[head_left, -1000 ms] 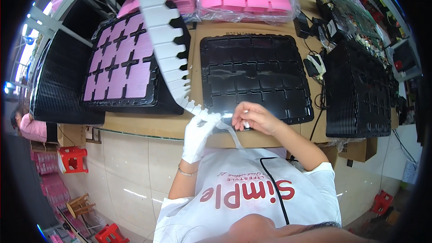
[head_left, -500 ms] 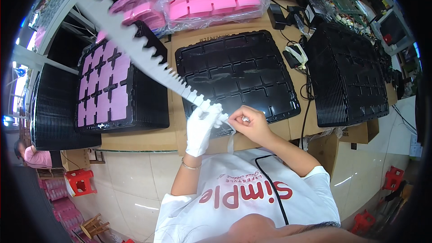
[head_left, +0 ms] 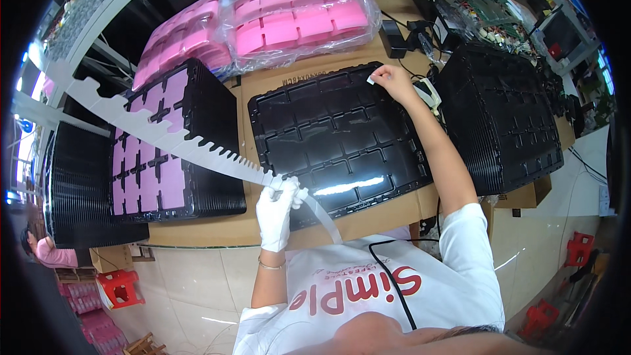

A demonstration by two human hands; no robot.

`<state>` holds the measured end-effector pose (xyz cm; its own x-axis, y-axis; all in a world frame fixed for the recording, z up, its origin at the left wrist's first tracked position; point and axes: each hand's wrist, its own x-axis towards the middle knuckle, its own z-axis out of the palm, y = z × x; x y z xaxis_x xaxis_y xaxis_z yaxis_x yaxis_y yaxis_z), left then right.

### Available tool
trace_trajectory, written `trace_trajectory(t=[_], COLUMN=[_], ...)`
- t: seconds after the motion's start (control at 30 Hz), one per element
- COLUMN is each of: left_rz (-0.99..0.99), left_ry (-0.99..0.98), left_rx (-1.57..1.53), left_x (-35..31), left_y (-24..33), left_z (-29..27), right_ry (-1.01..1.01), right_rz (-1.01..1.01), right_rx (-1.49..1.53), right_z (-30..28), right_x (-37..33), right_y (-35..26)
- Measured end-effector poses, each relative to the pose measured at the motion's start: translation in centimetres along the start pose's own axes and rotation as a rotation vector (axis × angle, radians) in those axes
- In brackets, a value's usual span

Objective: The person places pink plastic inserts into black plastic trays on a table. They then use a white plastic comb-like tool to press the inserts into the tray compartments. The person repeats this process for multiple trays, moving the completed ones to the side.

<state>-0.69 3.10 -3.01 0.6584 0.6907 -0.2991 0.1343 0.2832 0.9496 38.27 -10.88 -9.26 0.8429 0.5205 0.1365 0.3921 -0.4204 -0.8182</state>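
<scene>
My left hand (head_left: 273,215), in a white glove, is closed around a long white strip of labels (head_left: 172,141) with a jagged, stepped edge. The strip rises to the far left, and its smooth backing tail hangs down past the glove toward my shirt. My bare right hand (head_left: 394,83) reaches out to the far right corner of a shiny black plastic tray (head_left: 338,133). Between its pinched fingertips is a small white label (head_left: 371,80), at the tray's rim; whether it touches the tray I cannot tell.
Stacked black trays stand to the left (head_left: 210,151) and right (head_left: 503,118); pink pads (head_left: 150,151) fill the left stack's face. Behind lie pink foam pieces in clear plastic (head_left: 302,16). Cables, a black adapter (head_left: 393,39) and circuit boards (head_left: 476,6) occupy the back right.
My right hand has left the strip beside my left hand and moved far and right to the tray's corner, carrying a small label. The strip has swung lower to the left.
</scene>
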Motion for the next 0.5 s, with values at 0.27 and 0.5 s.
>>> trace_trajectory(t=[0.27,0.5], left_rz=[-0.040,-0.051], left_ry=[0.001,-0.021], left_rx=[0.038,0.053], left_x=[-0.1,0.1], left_y=[-0.2,-0.7], left_z=[-0.4,-0.7], right_ry=[-0.142,-0.181], right_rz=[-0.084,-0.045], right_rx=[-0.332,-0.375], right_z=[0.1,-0.2], right_x=[3.4,3.9], right_y=[-0.5,-1.0])
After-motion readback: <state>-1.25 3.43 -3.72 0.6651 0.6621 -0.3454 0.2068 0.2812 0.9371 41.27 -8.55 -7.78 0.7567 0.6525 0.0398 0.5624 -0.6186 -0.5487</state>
